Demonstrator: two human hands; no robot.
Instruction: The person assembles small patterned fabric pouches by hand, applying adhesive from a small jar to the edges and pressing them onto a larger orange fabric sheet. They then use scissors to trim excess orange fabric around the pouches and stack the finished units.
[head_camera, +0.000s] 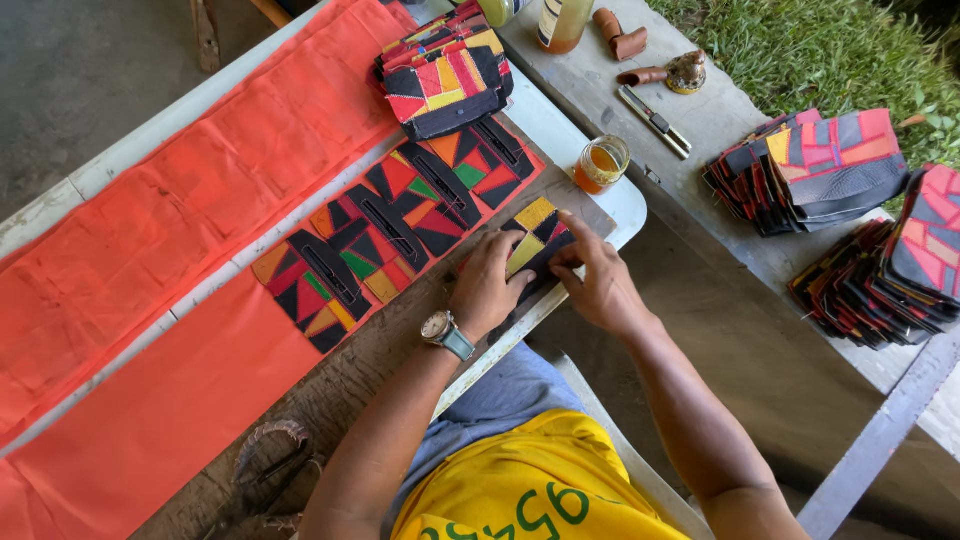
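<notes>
1. Right now we have a patchwork piece (537, 238) of black, yellow and red under both hands, lying on the worn board (400, 340) at the near right end of the row.
2. Our left hand (487, 285) presses down on its left part, fingers curled and flat on the fabric; it pins the piece, it does not lift it.
3. Our right hand (598, 285) comes at it from the right, fingertips pinched on the near right edge. How tightly they close we cannot tell.
4. The piece lies just beyond both hands, its long axis running from near left to far right, in line with the row. Both hands touch it, the left covering more of it.
5. Left of it, four like pieces lie side by side as a row (400, 225), each with a black strip across its middle, over orange cloth (180, 220) that runs across the table.
6. Farther off, a stack (445, 70) of the same patchwork sits at the far end of the row.
7. Just right of the row a small glass jar (601, 163) of amber liquid stands on the white table edge.
8. On the grey bench (720, 120) to the right we see a bottle (563, 20), two brown tubes (622, 35), a brass tool (685, 72) and a folding knife (655, 122).
9. Far right, two more piles of patchwork (810, 170) and (890, 265) lie fanned out; their labels do not show.
10. On our left wrist there is a watch (445, 332).
</notes>
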